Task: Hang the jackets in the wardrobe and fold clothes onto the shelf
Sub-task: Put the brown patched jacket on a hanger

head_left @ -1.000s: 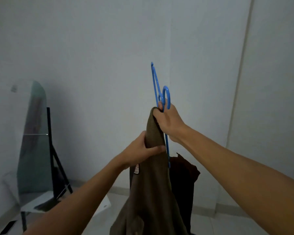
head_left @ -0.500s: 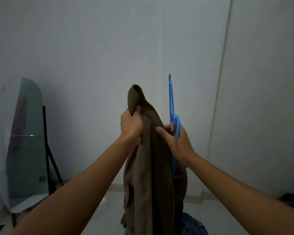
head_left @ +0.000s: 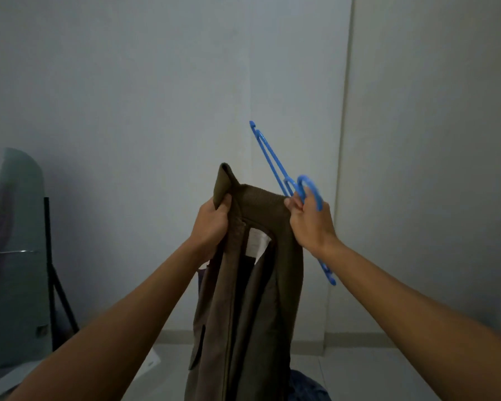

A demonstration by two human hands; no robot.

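Note:
A brown jacket (head_left: 252,299) hangs down in front of me, held up by its collar with a white label showing inside. My left hand (head_left: 211,224) grips the left end of the collar, which sticks up above my fingers. My right hand (head_left: 310,224) pinches the right end of the collar and also grips a blue plastic hanger (head_left: 289,183). The hanger tilts up to the left, its hook curling over my right fingers and its lower arm poking out below my wrist.
A grey wall fills the background, with a vertical corner edge (head_left: 344,169) on the right. At the left stand a tinted glass panel (head_left: 12,256) and a black stand (head_left: 51,270). A blue garment (head_left: 304,386) lies on the pale floor below the jacket.
My hands have spread apart, opening the collar wider so the label shows. The hanger has tilted from nearly upright to slanting left, and the right hand has moved right.

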